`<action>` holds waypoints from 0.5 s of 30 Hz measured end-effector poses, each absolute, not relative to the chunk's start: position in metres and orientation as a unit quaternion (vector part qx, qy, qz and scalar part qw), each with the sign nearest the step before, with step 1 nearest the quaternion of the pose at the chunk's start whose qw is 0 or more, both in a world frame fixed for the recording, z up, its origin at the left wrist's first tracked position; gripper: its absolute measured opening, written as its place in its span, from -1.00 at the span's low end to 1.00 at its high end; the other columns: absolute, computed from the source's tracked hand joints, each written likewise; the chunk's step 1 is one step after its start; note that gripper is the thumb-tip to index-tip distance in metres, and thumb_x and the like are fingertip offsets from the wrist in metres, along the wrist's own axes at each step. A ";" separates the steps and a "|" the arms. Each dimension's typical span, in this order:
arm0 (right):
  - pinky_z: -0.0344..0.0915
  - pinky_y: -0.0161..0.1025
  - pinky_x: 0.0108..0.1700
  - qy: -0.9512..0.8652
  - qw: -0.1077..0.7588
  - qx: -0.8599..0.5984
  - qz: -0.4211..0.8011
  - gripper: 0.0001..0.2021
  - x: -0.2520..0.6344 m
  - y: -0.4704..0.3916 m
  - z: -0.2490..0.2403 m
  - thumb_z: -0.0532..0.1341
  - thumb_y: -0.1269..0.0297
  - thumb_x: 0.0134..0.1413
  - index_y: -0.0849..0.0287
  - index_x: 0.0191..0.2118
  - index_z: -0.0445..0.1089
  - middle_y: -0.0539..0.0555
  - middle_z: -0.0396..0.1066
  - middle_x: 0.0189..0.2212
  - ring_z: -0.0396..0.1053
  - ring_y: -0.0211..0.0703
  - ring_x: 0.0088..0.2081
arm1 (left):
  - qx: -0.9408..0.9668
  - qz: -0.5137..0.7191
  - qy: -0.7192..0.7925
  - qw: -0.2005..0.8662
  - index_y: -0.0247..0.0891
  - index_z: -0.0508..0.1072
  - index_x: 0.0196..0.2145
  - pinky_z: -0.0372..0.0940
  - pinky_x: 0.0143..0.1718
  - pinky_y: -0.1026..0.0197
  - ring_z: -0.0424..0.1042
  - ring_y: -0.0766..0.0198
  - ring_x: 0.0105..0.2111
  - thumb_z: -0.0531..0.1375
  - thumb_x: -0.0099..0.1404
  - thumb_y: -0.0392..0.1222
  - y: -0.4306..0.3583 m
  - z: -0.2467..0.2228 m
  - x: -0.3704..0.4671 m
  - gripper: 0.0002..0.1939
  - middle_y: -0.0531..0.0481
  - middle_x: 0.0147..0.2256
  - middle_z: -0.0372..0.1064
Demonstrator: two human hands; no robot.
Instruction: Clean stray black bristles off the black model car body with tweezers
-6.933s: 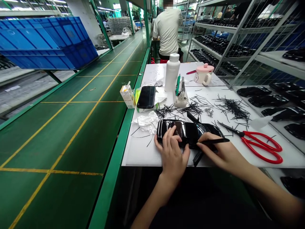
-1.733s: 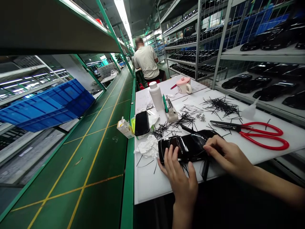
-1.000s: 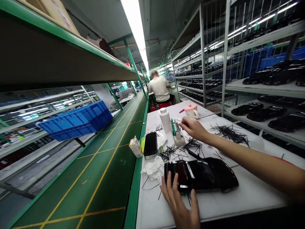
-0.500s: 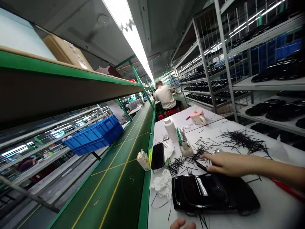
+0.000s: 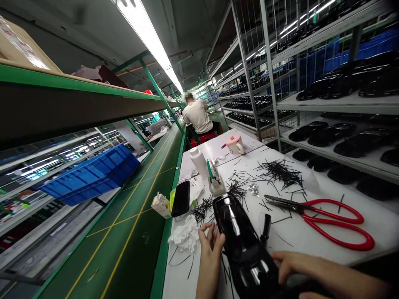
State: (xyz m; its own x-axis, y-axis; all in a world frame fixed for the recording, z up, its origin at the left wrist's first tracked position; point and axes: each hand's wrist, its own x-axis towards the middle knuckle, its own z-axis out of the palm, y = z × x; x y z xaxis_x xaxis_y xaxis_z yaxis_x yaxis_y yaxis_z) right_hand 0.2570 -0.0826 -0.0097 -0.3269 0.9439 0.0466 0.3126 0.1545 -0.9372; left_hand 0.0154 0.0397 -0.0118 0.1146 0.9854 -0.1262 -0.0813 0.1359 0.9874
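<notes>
A glossy black model car body (image 5: 238,236) lies lengthwise before me on the white table, its far end close to a small pale stand holding a green stick. Beside its left flank is my left hand (image 5: 209,247), fingers curled against the thumb; whatever they pinch is too small to make out. My right hand (image 5: 296,265) grips the near right side of the car, partly cut off by the frame edge. A short black piece (image 5: 266,228) lies just right of the car. Red-handled scissors (image 5: 330,218) rest farther right, blades pointing left.
Thin black strips (image 5: 280,172) lie scattered in piles. Crumpled tissue (image 5: 185,234), a phone (image 5: 181,198), a white bottle (image 5: 199,162) and a lidded cup (image 5: 235,144) stand around. A green conveyor (image 5: 131,216) runs along the left; racks of car bodies (image 5: 336,108) line the right. A person sits ahead.
The car has turned from lying crosswise to pointing away from me. My right hand has left the strips for the car's side. My left hand has come up beside it; the scissors now show fully.
</notes>
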 end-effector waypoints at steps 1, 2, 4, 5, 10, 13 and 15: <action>0.26 -0.16 0.18 -0.679 0.337 -0.441 0.480 -0.69 0.249 -0.083 -0.007 0.20 0.05 0.18 0.08 -0.08 0.52 0.17 0.40 0.13 0.31 0.10 0.20 | 0.490 0.455 0.490 0.559 -0.17 0.22 -0.07 0.12 0.27 -0.07 0.32 -0.02 0.19 0.37 0.10 0.06 0.048 -0.011 0.018 -0.44 -0.31 0.18 0.29; 0.20 -0.16 0.23 -0.679 0.325 -0.425 0.502 -0.68 0.240 -0.083 -0.003 0.20 0.08 0.18 0.11 -0.04 0.51 0.19 0.33 0.20 0.22 0.09 0.27 | 0.512 0.448 0.495 0.540 -0.16 0.22 -0.06 0.14 0.26 -0.06 0.33 -0.01 0.19 0.36 0.11 0.07 0.056 -0.010 0.019 -0.44 -0.30 0.18 0.28; 0.10 -0.17 0.29 -0.669 0.310 -0.413 0.536 -0.65 0.226 -0.080 0.009 0.19 0.16 0.18 0.14 0.03 0.48 0.19 0.21 0.29 0.06 0.03 0.34 | 0.559 0.425 0.495 0.513 -0.15 0.21 -0.05 0.16 0.25 -0.08 0.31 -0.02 0.20 0.36 0.08 0.09 0.068 -0.007 0.018 -0.41 -0.29 0.19 0.26; 0.08 -0.17 0.30 -0.666 0.306 -0.412 0.542 -0.63 0.222 -0.079 0.015 0.20 0.19 0.17 0.14 0.07 0.45 0.18 0.18 0.30 0.02 0.02 0.36 | 0.588 0.412 0.492 0.493 -0.16 0.22 -0.02 0.14 0.25 -0.11 0.28 -0.05 0.22 0.32 0.11 0.10 0.070 -0.005 0.017 -0.42 -0.29 0.20 0.25; 0.41 -0.21 -0.04 -0.675 0.304 -0.458 0.493 -0.72 0.244 -0.064 0.019 0.11 0.11 0.25 0.13 -0.14 0.49 0.13 0.55 -0.13 0.50 -0.02 -0.05 | 0.763 0.332 0.519 0.196 -0.06 0.22 0.18 -0.07 0.31 -0.31 -0.11 -0.10 0.38 0.22 0.27 -0.04 0.030 0.000 0.012 -0.45 -0.16 0.39 -0.15; 0.39 -0.13 -0.21 -0.648 0.336 -0.620 0.286 -0.63 0.283 -0.050 -0.007 -0.05 0.06 0.32 0.13 -0.21 0.43 0.12 0.52 -0.27 0.49 -0.03 -0.28 | 0.817 0.278 0.494 0.109 -0.02 0.18 0.25 -0.12 0.30 -0.39 -0.14 -0.17 0.38 0.29 0.18 -0.19 -0.009 -0.012 0.014 -0.30 -0.16 0.39 -0.17; 0.35 0.04 -0.13 -0.621 0.311 -0.711 0.110 -0.66 0.307 -0.041 -0.030 -0.03 0.07 0.23 0.15 -0.18 0.40 0.19 0.48 -0.19 0.44 0.14 -0.14 | 0.803 0.274 0.524 0.076 -0.05 0.20 0.24 -0.10 0.29 -0.40 -0.12 -0.20 0.38 0.30 0.12 -0.29 -0.027 -0.025 0.014 -0.25 -0.19 0.38 -0.12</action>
